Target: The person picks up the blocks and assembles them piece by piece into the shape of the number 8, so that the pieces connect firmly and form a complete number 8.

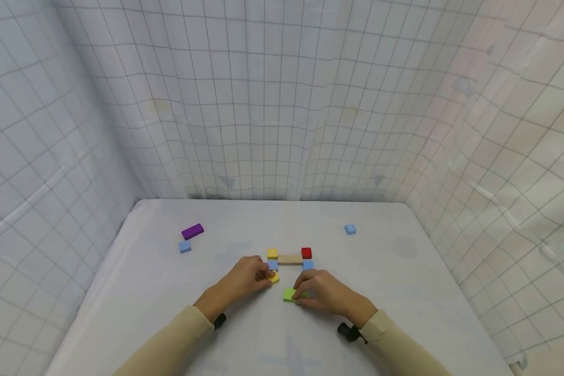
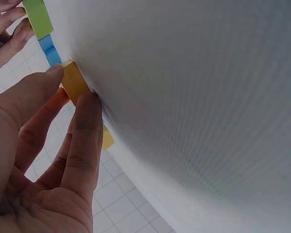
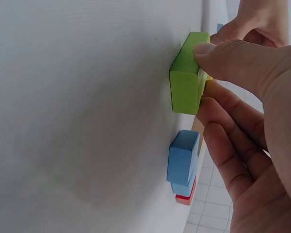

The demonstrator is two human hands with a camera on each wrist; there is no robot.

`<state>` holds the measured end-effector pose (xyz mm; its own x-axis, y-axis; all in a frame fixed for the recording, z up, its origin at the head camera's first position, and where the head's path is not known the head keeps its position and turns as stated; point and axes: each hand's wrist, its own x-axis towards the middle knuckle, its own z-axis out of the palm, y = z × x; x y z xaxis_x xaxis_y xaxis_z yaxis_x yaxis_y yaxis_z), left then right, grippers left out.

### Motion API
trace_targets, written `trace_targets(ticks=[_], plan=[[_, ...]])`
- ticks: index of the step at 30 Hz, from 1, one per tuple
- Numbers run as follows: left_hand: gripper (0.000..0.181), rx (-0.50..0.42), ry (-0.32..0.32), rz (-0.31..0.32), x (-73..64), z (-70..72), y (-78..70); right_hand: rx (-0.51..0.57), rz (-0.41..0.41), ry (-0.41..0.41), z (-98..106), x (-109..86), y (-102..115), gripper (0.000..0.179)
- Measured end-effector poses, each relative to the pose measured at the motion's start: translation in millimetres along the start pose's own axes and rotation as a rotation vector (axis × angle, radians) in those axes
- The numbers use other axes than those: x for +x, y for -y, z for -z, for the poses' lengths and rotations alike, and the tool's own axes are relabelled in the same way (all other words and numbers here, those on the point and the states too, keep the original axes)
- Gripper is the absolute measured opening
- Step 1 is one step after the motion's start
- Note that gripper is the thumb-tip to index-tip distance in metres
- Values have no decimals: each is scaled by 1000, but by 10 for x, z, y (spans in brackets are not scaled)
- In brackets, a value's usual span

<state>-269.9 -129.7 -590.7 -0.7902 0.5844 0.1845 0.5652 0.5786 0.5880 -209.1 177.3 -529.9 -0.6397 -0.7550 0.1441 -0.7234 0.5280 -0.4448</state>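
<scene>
A person's two bare hands work over a white table (image 1: 395, 261). Picture a clock centred on a lime-green rectangular block (image 1: 289, 295), with 12 o'clock pointing away from the person. The right hand (image 1: 329, 294) pinches this block between thumb and fingers; whether it touches the tabletop, I cannot tell. Between 10 and 11 o'clock, the left hand (image 1: 244, 277) pinches a yellow block (image 1: 274, 278) between thumb and fingers. At 12 lies a wooden plank (image 1: 290, 260). At 11 are a blue block (image 1: 272, 266) and, just beyond, a yellow square (image 1: 272, 253); at 1, a second blue block (image 1: 308, 265) and a red square (image 1: 306, 253). Farther out, at 10, a purple bar (image 1: 192, 231) lies near a blue square (image 1: 185, 246); between 1 and 2 is a pale-blue square (image 1: 350, 229).
</scene>
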Motion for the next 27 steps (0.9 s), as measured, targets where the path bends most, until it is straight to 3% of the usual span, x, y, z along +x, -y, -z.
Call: trace_targets(ticks=[2, 3, 9, 18, 23, 27], plan=[[13, 13, 2, -31, 1, -6, 20, -9, 0, 2, -15, 20, 3, 9], [11, -7, 12, -21, 22, -60, 101, -13, 2, 1, -22, 25, 1, 9], [11, -2, -21, -50, 33, -72, 105, -25, 31, -40, -28, 57, -1, 8], [12, -7, -50, -89, 14, 47, -36, -95, 6, -72, -10, 141, 2, 9], [12, -13, -31, -87, 3, 66, -59, -116, -8, -86, -18, 158, -10, 10], [11, -9, -22, -83, -4, 148, -191, -118, 1, -112, -21, 173, -26, 11]])
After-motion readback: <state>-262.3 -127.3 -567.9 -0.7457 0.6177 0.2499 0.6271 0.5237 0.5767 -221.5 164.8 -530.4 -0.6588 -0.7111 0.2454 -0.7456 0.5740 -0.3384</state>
